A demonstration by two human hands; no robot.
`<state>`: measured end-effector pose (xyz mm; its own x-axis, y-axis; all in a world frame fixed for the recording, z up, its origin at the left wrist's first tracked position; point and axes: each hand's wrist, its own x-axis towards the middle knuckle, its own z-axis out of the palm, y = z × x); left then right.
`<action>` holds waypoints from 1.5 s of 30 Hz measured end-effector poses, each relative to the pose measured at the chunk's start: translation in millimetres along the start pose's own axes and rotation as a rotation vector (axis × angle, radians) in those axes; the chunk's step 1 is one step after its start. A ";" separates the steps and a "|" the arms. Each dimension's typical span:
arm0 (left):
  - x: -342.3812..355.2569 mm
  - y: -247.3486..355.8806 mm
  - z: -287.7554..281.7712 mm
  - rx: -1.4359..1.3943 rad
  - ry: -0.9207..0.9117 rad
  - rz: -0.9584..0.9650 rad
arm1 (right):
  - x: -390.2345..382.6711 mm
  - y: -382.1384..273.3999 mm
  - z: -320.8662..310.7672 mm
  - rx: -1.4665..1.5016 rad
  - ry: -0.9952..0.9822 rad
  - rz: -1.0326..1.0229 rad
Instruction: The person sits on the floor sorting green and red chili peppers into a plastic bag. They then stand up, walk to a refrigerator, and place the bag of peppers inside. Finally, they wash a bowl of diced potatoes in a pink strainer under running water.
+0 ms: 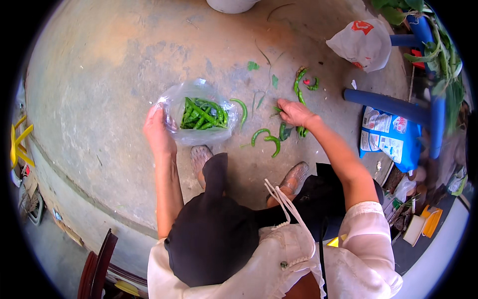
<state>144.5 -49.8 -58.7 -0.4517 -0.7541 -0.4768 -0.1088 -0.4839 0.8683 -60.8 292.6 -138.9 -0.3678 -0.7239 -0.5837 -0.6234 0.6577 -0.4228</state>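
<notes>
My left hand (159,130) grips the side of a clear plastic bag (177,119) that holds several green chili peppers (204,112). My right hand (291,112) is closed at the fingertips around something small and green, partly hidden by the fingers. Just beside it on the concrete floor (109,84), a curved pepper (239,109) lies right of the bag, two more (271,142) lie below, and others (298,84) lie above and under my right hand, near a small red piece (306,81) and some loose leaves (253,65).
A white bag with red print (358,45) and a blue package (388,134) sit at right among blue tubes (378,102) and leafy plants (438,65). A white bucket (229,5) stands at top, a yellow object (20,142) at left, my feet (294,177) below the peppers.
</notes>
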 end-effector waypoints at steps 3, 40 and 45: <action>-1.0 1.5 5.4 0.017 -0.008 -0.002 | -8.3 4.0 4.7 0.151 -0.159 0.210; -1.5 -8.0 4.3 0.128 -0.018 -0.002 | 70.8 -91.1 20.6 0.154 0.119 0.228; -2.1 -10.6 10.7 0.125 -0.035 0.012 | 27.6 -64.3 10.2 0.010 -0.225 -0.160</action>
<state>137.1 -38.3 -65.5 -0.4840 -0.7423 -0.4633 -0.2117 -0.4144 0.8851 -23.8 232.4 -134.9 -0.1018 -0.7552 -0.6475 -0.6541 0.5413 -0.5284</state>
